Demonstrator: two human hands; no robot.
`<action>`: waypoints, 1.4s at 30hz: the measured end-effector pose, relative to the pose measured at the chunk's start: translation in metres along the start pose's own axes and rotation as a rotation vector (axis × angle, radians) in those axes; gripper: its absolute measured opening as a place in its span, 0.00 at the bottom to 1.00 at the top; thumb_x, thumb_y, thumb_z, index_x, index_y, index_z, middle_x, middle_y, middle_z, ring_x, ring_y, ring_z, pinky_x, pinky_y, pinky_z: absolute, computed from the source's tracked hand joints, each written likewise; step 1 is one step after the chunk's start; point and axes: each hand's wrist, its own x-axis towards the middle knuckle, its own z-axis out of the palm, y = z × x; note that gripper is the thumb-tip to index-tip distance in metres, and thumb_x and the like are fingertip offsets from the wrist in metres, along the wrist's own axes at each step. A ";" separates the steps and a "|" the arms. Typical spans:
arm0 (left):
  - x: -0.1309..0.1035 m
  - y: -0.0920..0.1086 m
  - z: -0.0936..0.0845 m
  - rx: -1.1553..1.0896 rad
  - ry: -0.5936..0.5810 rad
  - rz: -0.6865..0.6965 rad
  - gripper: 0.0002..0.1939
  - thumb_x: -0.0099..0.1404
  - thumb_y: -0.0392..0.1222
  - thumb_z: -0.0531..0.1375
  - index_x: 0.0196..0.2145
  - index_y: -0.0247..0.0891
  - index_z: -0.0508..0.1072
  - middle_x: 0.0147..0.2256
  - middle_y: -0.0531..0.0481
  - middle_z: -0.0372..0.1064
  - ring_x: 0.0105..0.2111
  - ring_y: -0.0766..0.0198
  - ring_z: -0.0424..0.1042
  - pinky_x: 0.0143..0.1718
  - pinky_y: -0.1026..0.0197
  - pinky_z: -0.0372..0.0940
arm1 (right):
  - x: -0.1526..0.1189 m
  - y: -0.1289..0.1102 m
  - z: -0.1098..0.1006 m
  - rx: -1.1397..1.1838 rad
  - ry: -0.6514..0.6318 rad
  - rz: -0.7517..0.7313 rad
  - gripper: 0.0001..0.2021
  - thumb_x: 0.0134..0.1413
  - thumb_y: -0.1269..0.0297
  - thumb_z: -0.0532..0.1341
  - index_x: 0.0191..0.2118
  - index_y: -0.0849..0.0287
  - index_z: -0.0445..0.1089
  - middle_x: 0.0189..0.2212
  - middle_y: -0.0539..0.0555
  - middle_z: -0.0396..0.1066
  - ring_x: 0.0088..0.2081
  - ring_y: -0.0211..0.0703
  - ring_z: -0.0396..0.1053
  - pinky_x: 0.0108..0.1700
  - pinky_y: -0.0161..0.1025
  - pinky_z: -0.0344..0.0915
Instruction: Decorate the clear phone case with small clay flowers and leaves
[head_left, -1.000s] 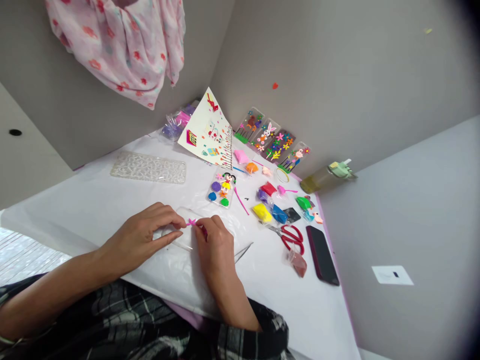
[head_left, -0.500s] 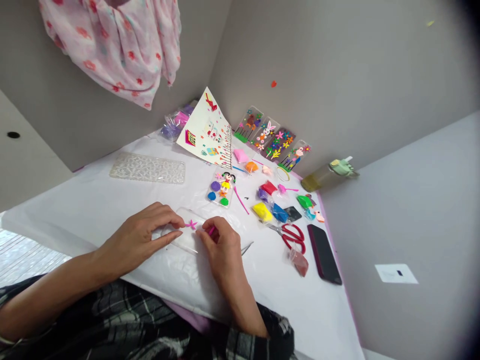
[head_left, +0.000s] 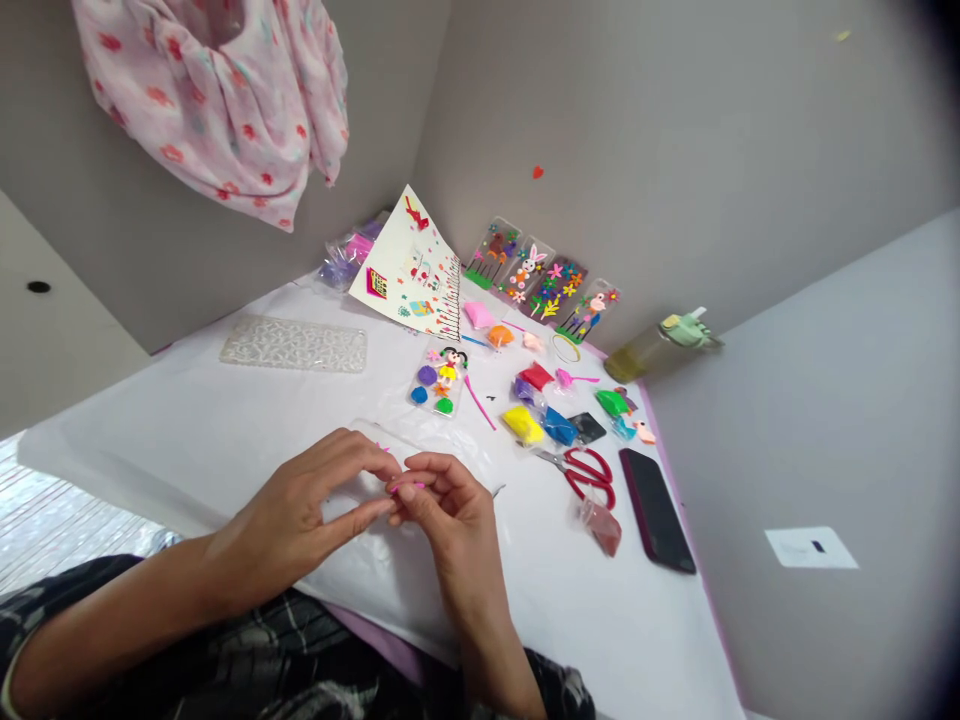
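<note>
My right hand (head_left: 454, 510) pinches a small bit of bright pink clay (head_left: 410, 486) between thumb and fingers. The thumb and forefinger of my left hand (head_left: 319, 505) close on the same bit from the other side, so the fingertips of both hands meet. Under my hands lies a clear phone case (head_left: 365, 428), mostly covered by them. On it a pink clay flower (head_left: 382, 446) shows only at its tip. Just behind stands out a decorated clear case (head_left: 437, 378) with a clay doll and purple, blue and green lumps.
Clay packets, such as a yellow packet (head_left: 523, 424), lie right of centre. Near them are red-handled scissors (head_left: 589, 475), a dark phone (head_left: 656, 510) and a bottle (head_left: 652, 347). A textured clear case (head_left: 294, 344) lies left. Decorated cases (head_left: 530, 268) lean against the wall.
Both hands have come together above the clear case, and my left fingers have left the flower for the pink clay in my right hand. The view has shifted slightly.
</note>
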 end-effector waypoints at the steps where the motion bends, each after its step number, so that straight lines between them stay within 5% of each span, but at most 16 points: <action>1: 0.000 0.001 0.000 0.007 -0.010 0.016 0.05 0.83 0.45 0.62 0.51 0.47 0.78 0.45 0.53 0.79 0.48 0.56 0.77 0.51 0.58 0.69 | -0.001 0.001 0.000 -0.007 0.007 -0.009 0.15 0.52 0.58 0.81 0.41 0.55 0.82 0.32 0.49 0.84 0.29 0.39 0.78 0.38 0.38 0.78; 11: 0.007 -0.001 0.010 0.168 0.033 0.159 0.07 0.80 0.35 0.58 0.42 0.44 0.72 0.38 0.54 0.74 0.44 0.57 0.75 0.48 0.57 0.66 | -0.008 0.009 -0.001 -0.147 0.042 -0.087 0.11 0.56 0.60 0.78 0.42 0.54 0.80 0.28 0.47 0.81 0.29 0.40 0.76 0.37 0.37 0.74; 16: 0.014 0.007 -0.011 0.082 0.157 -0.133 0.05 0.77 0.42 0.62 0.40 0.47 0.77 0.38 0.57 0.77 0.42 0.59 0.77 0.48 0.61 0.68 | -0.017 -0.001 -0.009 -0.063 -0.093 -0.068 0.10 0.57 0.58 0.78 0.40 0.54 0.82 0.28 0.48 0.82 0.28 0.39 0.76 0.35 0.36 0.73; 20: 0.011 0.011 -0.018 -0.157 0.112 -0.383 0.08 0.75 0.52 0.66 0.43 0.50 0.84 0.39 0.58 0.83 0.40 0.59 0.82 0.47 0.64 0.75 | -0.012 -0.002 -0.017 0.036 -0.012 -0.055 0.12 0.58 0.54 0.78 0.36 0.56 0.82 0.28 0.50 0.82 0.27 0.38 0.74 0.33 0.35 0.72; 29: 0.007 0.000 -0.012 -0.293 -0.044 -0.399 0.11 0.76 0.51 0.65 0.48 0.49 0.87 0.42 0.51 0.88 0.45 0.54 0.86 0.51 0.57 0.80 | -0.010 0.001 -0.018 0.027 -0.009 -0.013 0.13 0.57 0.53 0.78 0.36 0.57 0.82 0.29 0.50 0.81 0.28 0.38 0.74 0.35 0.36 0.72; 34: 0.013 0.006 -0.013 -0.327 0.003 -0.421 0.07 0.68 0.50 0.71 0.36 0.47 0.85 0.36 0.53 0.84 0.39 0.57 0.84 0.43 0.61 0.78 | -0.009 0.002 -0.017 0.019 -0.020 -0.003 0.14 0.56 0.52 0.79 0.36 0.57 0.82 0.29 0.50 0.81 0.28 0.39 0.73 0.35 0.36 0.72; 42: 0.010 0.008 -0.022 -0.080 0.006 -0.400 0.27 0.79 0.59 0.61 0.25 0.42 0.69 0.24 0.57 0.67 0.27 0.63 0.68 0.33 0.63 0.66 | -0.008 0.004 -0.017 0.038 -0.017 -0.003 0.14 0.56 0.52 0.79 0.35 0.57 0.82 0.28 0.50 0.80 0.27 0.38 0.73 0.33 0.34 0.70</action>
